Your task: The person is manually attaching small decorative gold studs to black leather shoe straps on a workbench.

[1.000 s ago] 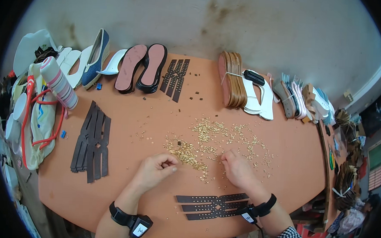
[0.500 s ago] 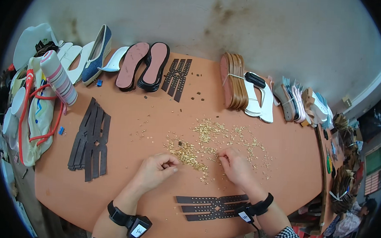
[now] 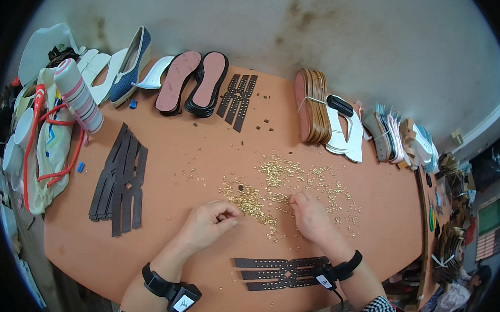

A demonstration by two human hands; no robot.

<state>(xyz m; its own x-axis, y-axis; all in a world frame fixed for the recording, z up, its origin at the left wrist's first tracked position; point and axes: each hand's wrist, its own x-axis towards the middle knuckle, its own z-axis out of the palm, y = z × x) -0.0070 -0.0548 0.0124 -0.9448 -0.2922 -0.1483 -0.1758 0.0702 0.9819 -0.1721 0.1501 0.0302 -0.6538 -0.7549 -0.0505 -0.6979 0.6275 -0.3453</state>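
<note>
My left hand (image 3: 208, 226) rests just left of a heap of tiny gold metal pieces (image 3: 247, 204), its fingers curled and thumb pressed to them. Over the right part of the scatter, my right hand (image 3: 313, 220) has thumb and fingertips pinched together. Anything within either set of fingers is too small or hidden to make out. Below the hands lies a dark slotted strap piece (image 3: 269, 275) with rows of small light dots; my right wrist covers part of its right end. A small dark square bit (image 3: 241, 188) sits on the gold heap.
Plain dark strap pieces (image 3: 129, 178) are stacked at left. Another dotted strap piece (image 3: 237, 99) lies far back, beside pink-topped shoe soles (image 3: 207, 83). A blue shoe (image 3: 131, 68) and a striped spray can (image 3: 79, 96) stand back left; a tied sole bundle (image 3: 315, 106) stands back right.
The whole view has shifted slightly, so things appear a little to the right. Both hands keep nearly the same place and closed pose over the tabletop.
</note>
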